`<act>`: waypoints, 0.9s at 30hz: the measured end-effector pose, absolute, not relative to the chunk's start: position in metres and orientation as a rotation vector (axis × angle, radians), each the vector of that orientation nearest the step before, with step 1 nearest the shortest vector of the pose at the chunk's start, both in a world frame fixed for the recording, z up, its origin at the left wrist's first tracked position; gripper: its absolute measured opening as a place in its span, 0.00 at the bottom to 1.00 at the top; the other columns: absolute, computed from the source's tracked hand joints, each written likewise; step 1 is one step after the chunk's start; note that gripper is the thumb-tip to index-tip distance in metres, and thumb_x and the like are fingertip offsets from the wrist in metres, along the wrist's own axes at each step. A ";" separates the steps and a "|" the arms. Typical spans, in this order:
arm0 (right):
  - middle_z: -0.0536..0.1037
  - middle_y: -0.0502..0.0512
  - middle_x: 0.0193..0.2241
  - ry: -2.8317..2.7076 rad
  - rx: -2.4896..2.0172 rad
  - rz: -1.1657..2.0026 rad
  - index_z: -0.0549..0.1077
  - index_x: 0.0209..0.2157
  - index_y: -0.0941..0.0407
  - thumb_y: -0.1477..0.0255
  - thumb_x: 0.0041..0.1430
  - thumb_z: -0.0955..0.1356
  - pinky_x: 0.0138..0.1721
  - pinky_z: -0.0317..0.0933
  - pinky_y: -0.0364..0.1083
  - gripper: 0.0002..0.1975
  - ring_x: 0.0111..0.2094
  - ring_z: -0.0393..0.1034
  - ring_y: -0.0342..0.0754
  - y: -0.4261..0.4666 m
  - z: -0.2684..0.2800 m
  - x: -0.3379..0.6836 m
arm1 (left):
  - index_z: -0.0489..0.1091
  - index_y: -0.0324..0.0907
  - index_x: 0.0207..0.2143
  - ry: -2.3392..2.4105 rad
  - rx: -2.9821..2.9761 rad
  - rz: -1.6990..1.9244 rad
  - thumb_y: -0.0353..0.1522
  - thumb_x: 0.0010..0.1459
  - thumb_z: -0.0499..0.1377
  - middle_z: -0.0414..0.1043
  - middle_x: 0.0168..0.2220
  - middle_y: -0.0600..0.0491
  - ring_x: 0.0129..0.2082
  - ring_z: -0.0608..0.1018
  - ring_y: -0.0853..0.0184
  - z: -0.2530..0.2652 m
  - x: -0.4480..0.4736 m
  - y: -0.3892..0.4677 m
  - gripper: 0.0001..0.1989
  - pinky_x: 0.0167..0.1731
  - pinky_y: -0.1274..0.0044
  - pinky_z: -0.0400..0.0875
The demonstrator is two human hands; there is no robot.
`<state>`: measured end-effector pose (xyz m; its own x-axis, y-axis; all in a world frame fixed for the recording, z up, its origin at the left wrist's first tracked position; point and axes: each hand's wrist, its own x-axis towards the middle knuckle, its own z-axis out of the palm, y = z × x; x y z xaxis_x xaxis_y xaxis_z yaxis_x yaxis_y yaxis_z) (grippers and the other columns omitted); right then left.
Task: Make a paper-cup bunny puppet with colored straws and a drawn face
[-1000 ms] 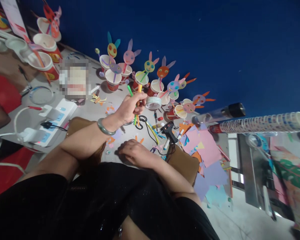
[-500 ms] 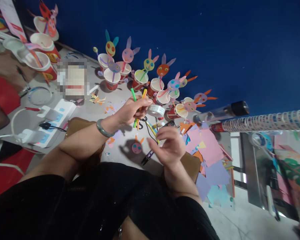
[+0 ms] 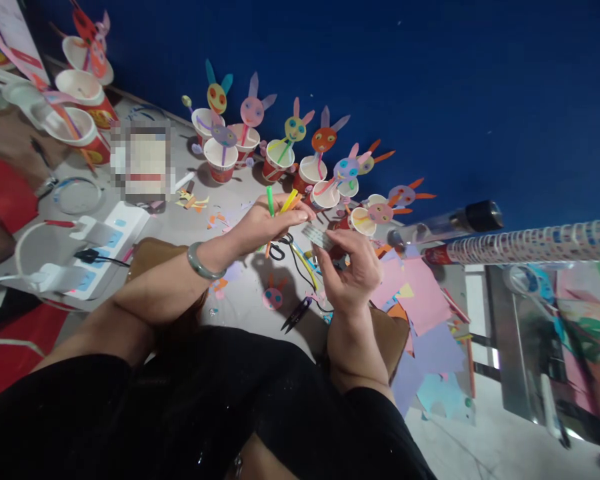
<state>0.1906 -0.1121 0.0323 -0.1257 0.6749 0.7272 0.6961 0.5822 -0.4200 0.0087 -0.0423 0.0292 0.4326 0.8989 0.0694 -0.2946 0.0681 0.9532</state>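
My left hand (image 3: 275, 219) is closed around several thin straws, with a green straw (image 3: 270, 200) and a yellow straw (image 3: 290, 199) sticking up above the fingers. Between thumb and fingers, my right hand (image 3: 353, 267) grips a roll of tape (image 3: 316, 235). The left fingertips are close to the roll; whether they touch it I cannot tell. Below the hands, a pink paper rabbit face (image 3: 273, 298) with orange ears lies on the table. Scissors with dark blades (image 3: 297, 315) lie beside it.
Paper cups (image 3: 221, 160) with paper rabbits on straws stand along the blue wall (image 3: 380, 80). A power strip (image 3: 113, 243) is at the left with cables. Coloured paper sheets (image 3: 420, 293) lie at the right, under a long stack of cups (image 3: 525, 243).
My right hand has moved up and left and closed on the tape roll, which was at my left fingertips before. The straws in my left hand have tilted slightly.
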 end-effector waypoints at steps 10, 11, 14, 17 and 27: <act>0.83 0.57 0.41 -1.901 -1.046 -0.182 0.75 0.49 0.52 0.80 0.60 0.73 0.29 0.73 0.44 0.17 0.37 0.79 0.48 -0.105 0.022 0.198 | 0.81 0.42 0.37 0.588 1.754 1.278 0.39 0.58 0.69 0.83 0.41 0.46 0.44 0.82 0.65 0.009 0.008 -0.035 0.10 0.47 0.73 0.76; 0.83 0.57 0.41 -1.903 -1.048 -0.217 0.75 0.50 0.51 0.80 0.60 0.73 0.30 0.73 0.44 0.17 0.38 0.79 0.48 -0.105 0.020 0.199 | 0.82 0.42 0.38 0.595 1.774 1.318 0.38 0.59 0.68 0.83 0.42 0.46 0.44 0.83 0.65 0.008 0.009 -0.035 0.10 0.46 0.73 0.76; 0.83 0.57 0.40 -1.923 -1.053 -0.325 0.74 0.51 0.51 0.79 0.61 0.73 0.32 0.73 0.46 0.18 0.39 0.80 0.49 -0.103 0.017 0.201 | 0.82 0.41 0.40 0.636 1.804 1.412 0.37 0.60 0.68 0.82 0.43 0.45 0.43 0.83 0.66 0.006 0.009 -0.037 0.10 0.44 0.75 0.76; 0.83 0.57 0.40 -1.948 -1.054 -0.400 0.74 0.52 0.52 0.79 0.61 0.73 0.32 0.72 0.46 0.19 0.38 0.79 0.49 -0.101 0.016 0.201 | 0.82 0.42 0.38 0.674 1.809 1.417 0.38 0.60 0.68 0.82 0.43 0.46 0.41 0.83 0.67 0.006 0.009 -0.038 0.10 0.42 0.75 0.76; 0.83 0.57 0.40 -1.951 -1.038 -0.335 0.73 0.51 0.52 0.80 0.60 0.73 0.35 0.73 0.47 0.18 0.39 0.79 0.50 -0.100 0.016 0.201 | 0.76 0.40 0.29 0.791 1.503 1.159 0.42 0.53 0.72 0.72 0.25 0.56 0.26 0.71 0.73 0.019 0.007 -0.040 0.15 0.28 0.78 0.66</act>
<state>0.2010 -0.1000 0.0157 -0.2681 0.5377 0.7994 0.7732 0.6150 -0.1544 0.0075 -0.0400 0.0192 0.3173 0.9108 0.2642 -0.0862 -0.2497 0.9645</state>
